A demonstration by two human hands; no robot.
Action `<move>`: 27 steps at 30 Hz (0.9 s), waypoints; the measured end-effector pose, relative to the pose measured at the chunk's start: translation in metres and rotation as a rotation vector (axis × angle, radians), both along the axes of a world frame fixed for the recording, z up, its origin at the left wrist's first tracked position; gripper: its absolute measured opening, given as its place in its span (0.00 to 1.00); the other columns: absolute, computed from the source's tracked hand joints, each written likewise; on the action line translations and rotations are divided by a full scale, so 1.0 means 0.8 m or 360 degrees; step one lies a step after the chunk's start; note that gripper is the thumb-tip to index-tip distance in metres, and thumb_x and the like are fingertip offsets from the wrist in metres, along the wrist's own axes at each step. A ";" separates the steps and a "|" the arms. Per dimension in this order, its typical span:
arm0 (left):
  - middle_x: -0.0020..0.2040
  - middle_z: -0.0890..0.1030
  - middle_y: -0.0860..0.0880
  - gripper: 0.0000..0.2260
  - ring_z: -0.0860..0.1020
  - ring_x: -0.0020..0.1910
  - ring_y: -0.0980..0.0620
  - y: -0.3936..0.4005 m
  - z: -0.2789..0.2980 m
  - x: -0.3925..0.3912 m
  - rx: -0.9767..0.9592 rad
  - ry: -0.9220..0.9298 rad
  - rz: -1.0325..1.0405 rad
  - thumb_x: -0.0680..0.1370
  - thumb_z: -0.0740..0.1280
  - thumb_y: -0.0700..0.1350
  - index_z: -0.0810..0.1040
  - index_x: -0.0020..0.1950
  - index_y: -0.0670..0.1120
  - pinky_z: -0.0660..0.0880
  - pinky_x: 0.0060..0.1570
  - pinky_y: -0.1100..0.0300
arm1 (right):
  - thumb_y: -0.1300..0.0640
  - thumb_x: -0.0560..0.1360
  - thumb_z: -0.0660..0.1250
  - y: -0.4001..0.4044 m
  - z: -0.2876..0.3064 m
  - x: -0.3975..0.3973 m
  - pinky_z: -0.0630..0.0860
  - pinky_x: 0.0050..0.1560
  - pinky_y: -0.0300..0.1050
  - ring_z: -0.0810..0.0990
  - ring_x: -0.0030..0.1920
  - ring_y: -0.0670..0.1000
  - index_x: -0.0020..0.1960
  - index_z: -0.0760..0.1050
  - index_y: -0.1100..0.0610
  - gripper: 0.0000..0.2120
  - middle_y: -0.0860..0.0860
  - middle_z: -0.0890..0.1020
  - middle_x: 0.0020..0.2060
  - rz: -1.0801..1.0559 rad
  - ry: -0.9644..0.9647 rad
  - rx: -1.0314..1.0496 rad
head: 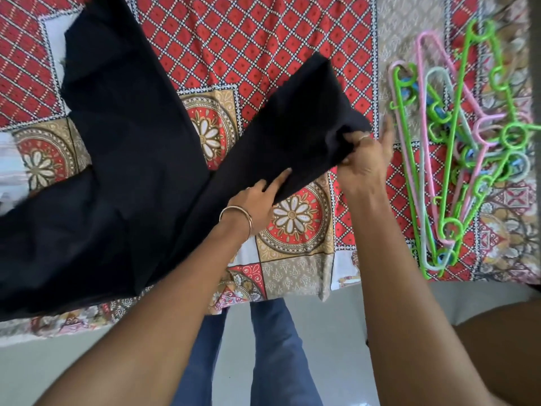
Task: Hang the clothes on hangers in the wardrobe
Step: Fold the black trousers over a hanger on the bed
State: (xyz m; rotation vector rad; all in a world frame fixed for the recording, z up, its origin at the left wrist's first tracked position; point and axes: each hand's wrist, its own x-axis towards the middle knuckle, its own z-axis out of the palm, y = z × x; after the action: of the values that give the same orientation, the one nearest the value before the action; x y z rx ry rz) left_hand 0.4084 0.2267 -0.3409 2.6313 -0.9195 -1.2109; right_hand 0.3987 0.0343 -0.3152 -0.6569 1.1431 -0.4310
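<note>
A black garment (123,159) lay spread over the left and middle of the bed, on a red patterned sheet (248,39), one long part of it lifted toward the right. A strip of pale cloth (8,159) showed at the far left edge. The left hand (260,197), a bangle (237,219) on its wrist, rested on the near edge of the lifted part, forefinger stretched straight along the fabric. The right hand (366,162) pinched the bunched end of that part, thumb and fingers curled round it, a ring on one finger. Just right of that hand, a pile of plastic hangers (462,148), green, pink and pale grey, lay on the sheet. Blue trouser legs (263,347) stood on the floor nearest.
</note>
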 end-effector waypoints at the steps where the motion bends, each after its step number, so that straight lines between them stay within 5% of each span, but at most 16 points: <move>1: 0.58 0.71 0.47 0.37 0.77 0.50 0.42 0.001 0.011 0.000 -0.0088 0.0088 -0.0032 0.79 0.60 0.45 0.35 0.74 0.64 0.75 0.49 0.48 | 0.78 0.64 0.58 -0.004 0.014 -0.011 0.67 0.26 0.37 0.68 0.35 0.45 0.72 0.62 0.47 0.43 0.53 0.72 0.45 -0.0001 -0.0089 -0.0225; 5: 0.53 0.72 0.50 0.35 0.77 0.49 0.44 0.013 0.025 -0.022 -0.0208 0.0198 -0.0338 0.80 0.56 0.49 0.31 0.70 0.69 0.76 0.48 0.50 | 0.76 0.63 0.55 -0.010 0.033 -0.082 0.68 0.42 0.45 0.77 0.53 0.56 0.76 0.55 0.46 0.47 0.52 0.71 0.70 -0.0041 -0.0083 -0.0786; 8: 0.59 0.71 0.47 0.32 0.75 0.56 0.42 0.007 0.016 -0.049 -0.0035 0.0348 -0.0633 0.80 0.56 0.52 0.37 0.75 0.65 0.73 0.55 0.48 | 0.69 0.70 0.57 -0.007 0.007 -0.131 0.71 0.56 0.47 0.75 0.62 0.55 0.76 0.56 0.43 0.39 0.44 0.73 0.67 -0.0258 0.0396 -0.0540; 10: 0.62 0.69 0.46 0.30 0.73 0.60 0.41 0.004 0.007 -0.064 0.0131 0.0490 -0.0813 0.79 0.56 0.57 0.42 0.76 0.63 0.71 0.60 0.48 | 0.60 0.76 0.59 -0.003 -0.015 -0.146 0.71 0.62 0.49 0.75 0.62 0.52 0.76 0.55 0.44 0.32 0.50 0.71 0.70 -0.0346 0.0670 -0.0335; 13: 0.63 0.71 0.46 0.24 0.72 0.63 0.44 -0.004 -0.008 -0.079 0.0071 0.0719 -0.0440 0.79 0.58 0.57 0.61 0.75 0.57 0.69 0.64 0.52 | 0.43 0.80 0.59 0.001 -0.031 -0.148 0.70 0.68 0.50 0.72 0.66 0.51 0.76 0.55 0.44 0.27 0.49 0.68 0.71 -0.0295 0.0696 -0.0257; 16: 0.58 0.78 0.48 0.13 0.76 0.58 0.46 0.004 -0.021 -0.086 -0.0237 0.0531 0.0232 0.80 0.62 0.49 0.77 0.63 0.51 0.71 0.59 0.55 | 0.38 0.76 0.63 0.012 -0.031 -0.148 0.71 0.65 0.45 0.73 0.65 0.47 0.73 0.59 0.46 0.30 0.47 0.70 0.69 -0.0277 0.0568 -0.0302; 19: 0.52 0.79 0.47 0.10 0.77 0.52 0.44 0.022 -0.027 -0.077 -0.0276 0.0182 0.0443 0.78 0.65 0.45 0.78 0.58 0.48 0.73 0.53 0.52 | 0.54 0.75 0.72 0.010 -0.026 -0.158 0.78 0.53 0.42 0.81 0.49 0.44 0.64 0.71 0.55 0.20 0.46 0.82 0.51 -0.0221 0.0608 -0.0350; 22: 0.52 0.76 0.47 0.15 0.75 0.54 0.44 0.029 -0.032 -0.053 -0.0153 0.0127 0.0419 0.76 0.68 0.47 0.73 0.62 0.50 0.73 0.55 0.47 | 0.66 0.75 0.68 -0.021 -0.018 -0.169 0.79 0.49 0.46 0.80 0.43 0.48 0.48 0.76 0.62 0.03 0.51 0.82 0.42 -0.0310 0.0586 -0.0593; 27: 0.60 0.69 0.45 0.35 0.71 0.59 0.43 0.018 -0.030 -0.034 0.0116 0.0126 0.0230 0.75 0.70 0.51 0.53 0.75 0.61 0.73 0.57 0.44 | 0.58 0.75 0.63 -0.051 -0.017 -0.197 0.71 0.40 0.48 0.71 0.34 0.49 0.36 0.70 0.53 0.08 0.48 0.74 0.32 -0.0293 0.0984 -0.0673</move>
State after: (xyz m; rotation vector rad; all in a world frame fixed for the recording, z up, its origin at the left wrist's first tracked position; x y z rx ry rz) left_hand 0.3814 0.2411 -0.3652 2.6301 -0.6722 -1.3250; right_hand 0.2414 -0.0066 -0.3285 -1.1055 1.7278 -0.6617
